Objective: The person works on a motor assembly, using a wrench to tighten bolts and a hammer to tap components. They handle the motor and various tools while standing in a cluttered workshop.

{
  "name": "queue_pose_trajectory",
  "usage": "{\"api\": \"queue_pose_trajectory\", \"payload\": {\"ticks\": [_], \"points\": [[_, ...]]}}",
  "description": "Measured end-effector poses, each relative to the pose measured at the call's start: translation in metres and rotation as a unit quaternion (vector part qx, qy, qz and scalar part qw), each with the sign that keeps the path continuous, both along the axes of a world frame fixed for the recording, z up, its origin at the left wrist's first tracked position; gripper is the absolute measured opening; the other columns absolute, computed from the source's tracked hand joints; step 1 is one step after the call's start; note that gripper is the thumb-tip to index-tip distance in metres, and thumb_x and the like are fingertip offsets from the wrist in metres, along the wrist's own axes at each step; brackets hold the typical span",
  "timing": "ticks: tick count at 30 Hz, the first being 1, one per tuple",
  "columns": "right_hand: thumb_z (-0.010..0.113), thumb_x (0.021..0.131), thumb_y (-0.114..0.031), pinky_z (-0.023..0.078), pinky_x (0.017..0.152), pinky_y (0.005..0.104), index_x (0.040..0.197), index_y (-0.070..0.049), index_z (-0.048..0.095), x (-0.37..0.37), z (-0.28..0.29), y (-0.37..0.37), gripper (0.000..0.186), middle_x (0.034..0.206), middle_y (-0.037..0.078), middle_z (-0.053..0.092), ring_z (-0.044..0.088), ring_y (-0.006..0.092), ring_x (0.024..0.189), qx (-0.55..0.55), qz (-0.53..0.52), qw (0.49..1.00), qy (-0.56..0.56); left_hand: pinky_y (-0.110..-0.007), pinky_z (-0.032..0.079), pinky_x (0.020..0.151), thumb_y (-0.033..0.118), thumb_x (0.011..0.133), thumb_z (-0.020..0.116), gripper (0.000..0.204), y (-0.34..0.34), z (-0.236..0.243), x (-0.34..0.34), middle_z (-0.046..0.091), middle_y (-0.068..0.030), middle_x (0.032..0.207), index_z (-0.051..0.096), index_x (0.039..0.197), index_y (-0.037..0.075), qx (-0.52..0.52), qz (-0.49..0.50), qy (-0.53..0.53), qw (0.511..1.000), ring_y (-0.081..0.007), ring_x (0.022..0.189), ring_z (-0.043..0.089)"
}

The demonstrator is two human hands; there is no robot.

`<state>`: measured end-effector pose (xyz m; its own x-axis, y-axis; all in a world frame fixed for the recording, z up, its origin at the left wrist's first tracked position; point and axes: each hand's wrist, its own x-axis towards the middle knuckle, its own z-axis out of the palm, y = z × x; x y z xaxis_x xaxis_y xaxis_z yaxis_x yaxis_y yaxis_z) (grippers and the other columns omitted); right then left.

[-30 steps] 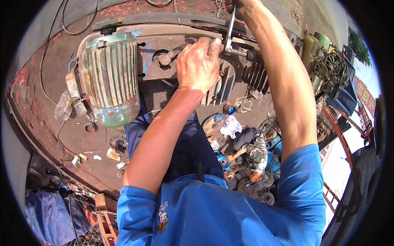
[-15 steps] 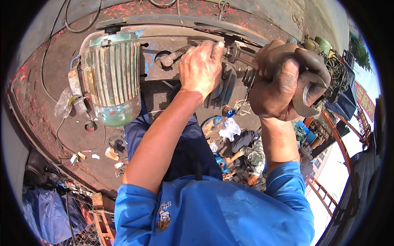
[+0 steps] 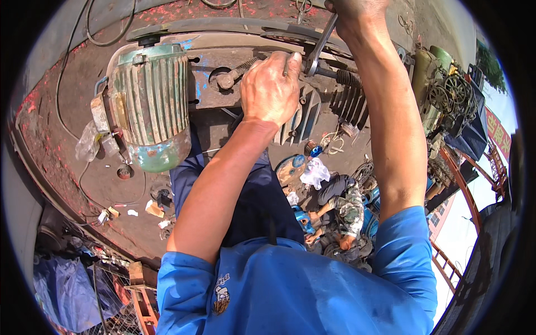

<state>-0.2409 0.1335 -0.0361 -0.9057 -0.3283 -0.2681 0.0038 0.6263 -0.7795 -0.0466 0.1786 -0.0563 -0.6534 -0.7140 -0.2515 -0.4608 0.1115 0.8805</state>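
Note:
My right hand (image 3: 360,15) is at the far edge of the view, closed round a steel wrench (image 3: 324,43). The wrench slants away from me, and its near end sits at a dark threaded bolt (image 3: 347,77) beside the ribbed dark metal part (image 3: 352,103). My left hand (image 3: 271,89) rests on the machine just left of that wrench end. Its fingers are curled down, and a small dark piece shows by the thumb; what they grip is mostly hidden. Left of this hand is a rusty bolt (image 3: 226,81) in a hole of the base plate (image 3: 209,61).
A green ribbed electric motor (image 3: 151,95) stands on the left. A long belt (image 3: 223,25) runs along the far side. Near the lower middle, a person in a camouflage top (image 3: 350,209) crouches by blue parts. Old machinery (image 3: 446,95) stands at the right.
My right hand has swung up and away, turning the wrench from pointing right to pointing away from me. The left hand stays almost in place.

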Motion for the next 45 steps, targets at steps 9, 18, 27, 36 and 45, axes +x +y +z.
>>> {"api": "queue_pose_trajectory", "payload": {"ticks": [9, 18, 27, 36, 45], "points": [[0.051, 0.098, -0.014, 0.032, 0.042, 0.0231, 0.083, -0.016, 0.050, -0.050, 0.070, 0.026, 0.014, 0.062, -0.006, 0.041, 0.036, 0.0067, 0.048, -0.206, -0.004, 0.978, 0.026, -0.053, 0.050, 0.074, 0.032, 0.099, 0.057, 0.035, 0.002, 0.001, 0.001, 0.066, -0.0201, 0.080, 0.061, 0.082, 0.002, 0.014, -0.005, 0.014, 1.000, -0.0422, 0.081, 0.063], [0.056, 0.096, -0.003, 0.046, 0.053, 0.0272, 0.113, 0.002, 0.048, 0.103, 0.093, 0.089, 0.019, 0.073, 0.004, 0.059, 0.057, 0.0125, 0.058, -0.295, 0.278, 0.881, 0.243, -0.052, 0.050, 0.072, 0.033, 0.099, 0.056, 0.036, 0.003, -0.002, 0.001, 0.067, -0.0193, 0.080, 0.060, 0.080, 0.002, -0.012, 0.012, 0.027, 0.999, -0.0414, 0.077, 0.063], [0.067, 0.071, 0.003, 0.056, 0.067, 0.0437, 0.100, -0.005, 0.053, 0.158, 0.071, 0.142, 0.033, 0.085, 0.010, 0.057, 0.057, 0.0262, 0.067, -0.234, 0.438, 0.826, 0.268, -0.053, 0.049, 0.073, 0.036, 0.100, 0.055, 0.038, 0.002, 0.000, 0.002, 0.065, -0.0219, 0.080, 0.062, 0.084, 0.001, 0.022, 0.007, 0.026, 0.999, -0.0444, 0.079, 0.062], [0.052, 0.100, -0.024, 0.036, 0.050, 0.0294, 0.102, 0.001, 0.047, 0.144, 0.074, 0.099, 0.026, 0.067, 0.006, 0.048, 0.042, 0.0133, 0.054, -0.258, 0.207, 0.918, 0.220, -0.053, 0.050, 0.073, 0.032, 0.099, 0.055, 0.036, 0.005, -0.004, 0.001, 0.066, -0.0202, 0.081, 0.062, 0.082, 0.002, -0.007, 0.012, 0.032, 0.999, -0.0435, 0.079, 0.062], [0.058, 0.095, -0.030, 0.024, 0.038, 0.0269, 0.075, -0.015, 0.050, 0.000, 0.038, 0.009, 0.026, 0.053, -0.005, 0.036, 0.031, 0.0091, 0.042, -0.043, -0.048, 0.984, -0.167, -0.052, 0.050, 0.073, 0.032, 0.099, 0.056, 0.035, 0.009, 0.005, -0.001, 0.066, -0.0202, 0.080, 0.063, 0.084, 0.002, -0.001, -0.002, 0.056, 0.998, -0.0437, 0.080, 0.062]]}}
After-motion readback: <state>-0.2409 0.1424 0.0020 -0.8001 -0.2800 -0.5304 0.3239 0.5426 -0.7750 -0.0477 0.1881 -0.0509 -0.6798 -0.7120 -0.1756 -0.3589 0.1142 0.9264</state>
